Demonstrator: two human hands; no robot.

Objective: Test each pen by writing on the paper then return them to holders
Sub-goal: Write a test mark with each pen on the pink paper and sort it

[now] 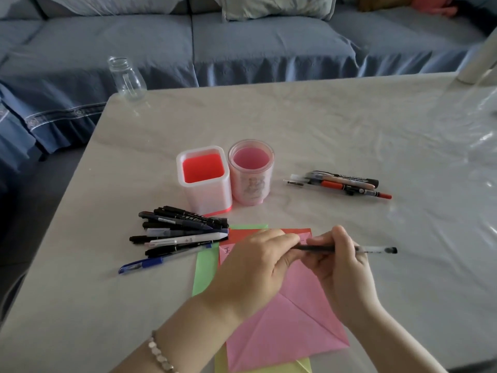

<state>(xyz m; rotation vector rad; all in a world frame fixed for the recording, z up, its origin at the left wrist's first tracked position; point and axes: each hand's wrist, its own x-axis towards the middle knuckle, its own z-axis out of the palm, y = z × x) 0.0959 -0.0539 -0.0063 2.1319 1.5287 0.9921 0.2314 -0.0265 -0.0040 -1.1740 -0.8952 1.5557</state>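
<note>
Pink paper (290, 324) lay near the front edge of the table (322, 125). Above it, the left hand (258, 265) pinched one end of a pen (376, 249) and the right hand (341, 267) gripped its barrel. Likely uncapping; writing should follow.

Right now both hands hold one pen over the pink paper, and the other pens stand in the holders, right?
Not the holders: the head view shows the square holder and round holder empty, the other pens lying in two piles on the table. Left hand and right hand do hold the pen over the pink paper.
</note>
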